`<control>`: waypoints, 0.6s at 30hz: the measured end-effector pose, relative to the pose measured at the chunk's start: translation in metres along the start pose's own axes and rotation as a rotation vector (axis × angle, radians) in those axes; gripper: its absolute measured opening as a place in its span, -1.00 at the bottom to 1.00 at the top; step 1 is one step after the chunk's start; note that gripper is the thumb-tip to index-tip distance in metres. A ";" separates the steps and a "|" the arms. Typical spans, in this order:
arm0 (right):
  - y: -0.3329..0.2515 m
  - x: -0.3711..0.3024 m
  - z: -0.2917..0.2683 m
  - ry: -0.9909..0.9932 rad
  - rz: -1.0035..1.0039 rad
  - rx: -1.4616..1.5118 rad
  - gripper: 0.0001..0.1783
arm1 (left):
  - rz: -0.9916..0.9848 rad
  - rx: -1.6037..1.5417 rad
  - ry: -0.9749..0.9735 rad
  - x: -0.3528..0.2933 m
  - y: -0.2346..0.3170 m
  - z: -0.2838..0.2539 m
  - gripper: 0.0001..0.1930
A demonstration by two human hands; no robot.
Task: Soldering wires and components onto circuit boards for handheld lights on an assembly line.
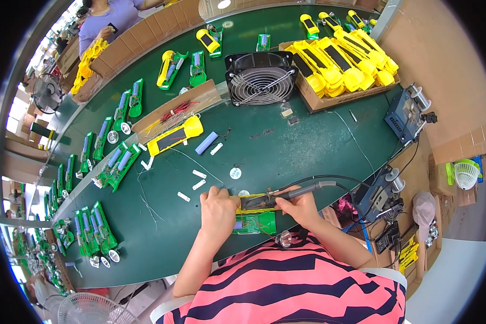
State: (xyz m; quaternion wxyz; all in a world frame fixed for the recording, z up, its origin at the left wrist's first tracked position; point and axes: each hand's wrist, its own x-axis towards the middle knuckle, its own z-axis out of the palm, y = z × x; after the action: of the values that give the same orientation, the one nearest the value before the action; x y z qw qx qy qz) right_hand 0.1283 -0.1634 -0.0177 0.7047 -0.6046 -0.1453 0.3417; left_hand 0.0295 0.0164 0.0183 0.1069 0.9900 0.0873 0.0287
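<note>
A: How far has the work been carried?

B: On the dark-green table, a long yellow plastic shell with a dark interior is held at its left end by the left hand; a dark, pen-shaped soldering tool is gripped in the right hand; just beside the shell, on the nearer side, a green plastic housing is seen, its lavender cylindrical cell already fitted; the halves are not yet closed, and joining is judged to be left.

A: What is obscured?

B: The tool's tip and any soldered joint cannot be made out; the left fingertips are partly hidden.
</note>
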 end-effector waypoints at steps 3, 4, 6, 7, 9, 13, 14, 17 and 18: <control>0.003 0.001 -0.002 -0.012 -0.012 0.005 -0.85 | 0.006 0.037 0.000 0.001 0.001 0.001 -0.91; 0.002 0.001 -0.002 -0.013 -0.011 0.006 -0.85 | 0.010 0.056 0.002 0.001 0.001 0.001 -0.91; 0.001 0.000 -0.002 -0.024 -0.004 -0.009 -0.85 | 0.011 0.055 0.001 0.001 0.001 0.001 -0.91; 0.000 0.000 -0.002 -0.024 -0.004 -0.008 -0.85 | 0.013 0.054 0.001 0.001 0.001 0.000 -0.91; 0.000 0.000 -0.003 -0.037 0.004 -0.044 -0.84 | 0.013 0.054 0.004 0.001 0.001 0.001 -0.91; -0.002 -0.003 -0.008 -0.036 -0.004 0.026 -0.82 | 0.004 0.063 -0.012 0.003 0.002 0.001 -0.91; 0.000 -0.006 -0.011 -0.004 -0.073 0.022 -0.81 | 0.007 0.062 -0.012 0.003 0.002 0.001 -0.91; -0.003 -0.017 -0.015 0.073 -0.317 -0.165 -0.76 | 0.008 0.035 0.002 0.003 0.002 0.000 -0.91; -0.011 -0.021 -0.016 0.077 -0.391 -0.305 -0.75 | -0.001 0.046 -0.011 0.002 0.002 -0.001 -0.91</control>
State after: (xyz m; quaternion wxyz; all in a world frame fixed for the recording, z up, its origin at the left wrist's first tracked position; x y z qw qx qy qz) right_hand 0.1269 -0.1897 -0.0070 0.6630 -0.6769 -0.2827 0.1496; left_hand 0.0321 0.0148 0.0196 0.0845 0.9923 0.0880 0.0212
